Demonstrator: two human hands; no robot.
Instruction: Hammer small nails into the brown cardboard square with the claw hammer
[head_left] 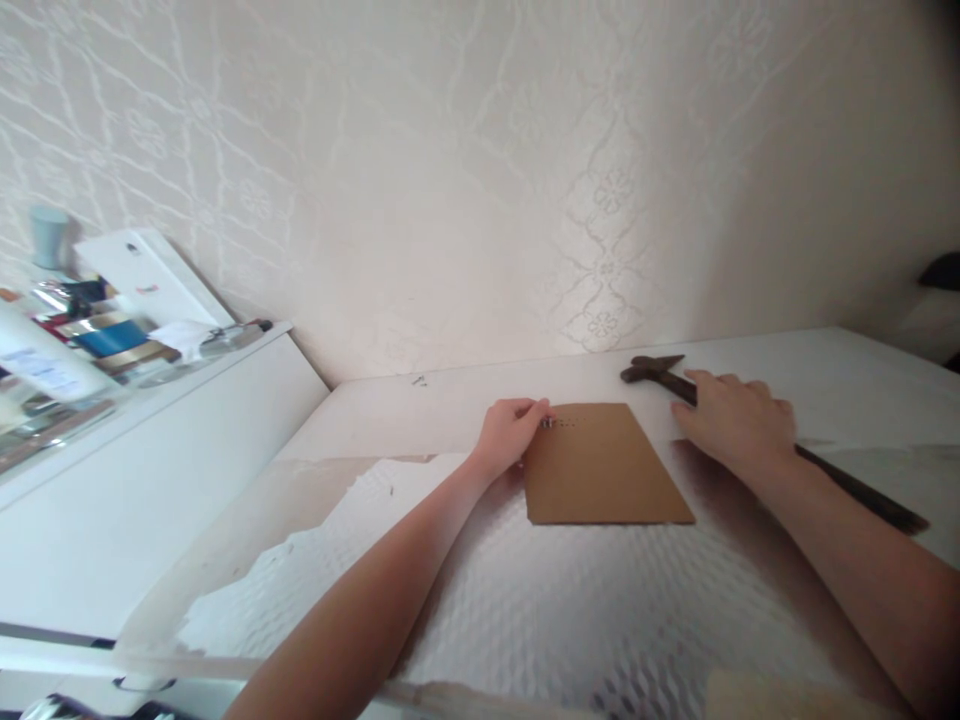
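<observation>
- The middle of the handle of the hammer (pixel 652 369) is hidden under the right hand (pixel 739 420). Whether that hand's fingers close on it cannot be told.
- Tiny specks (pixel 548 423) lie at the fingertips of the left hand (pixel 510 432), on the far edge of the cardboard sheet (pixel 600 470). They are too small to name.
- The shelf clutter (pixel 105 335) is blurred and cut by the left edge.
- A dark shape (pixel 941 272) is cut off at the right edge.

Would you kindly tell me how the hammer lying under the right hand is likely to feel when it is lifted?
The hammer will probably feel head-heavy: its dark head looks solid, on a long thin handle. It looks rigid, so flexing seems unlikely. Lying flat on the table, its angular head should keep it from rolling if pushed.
</observation>
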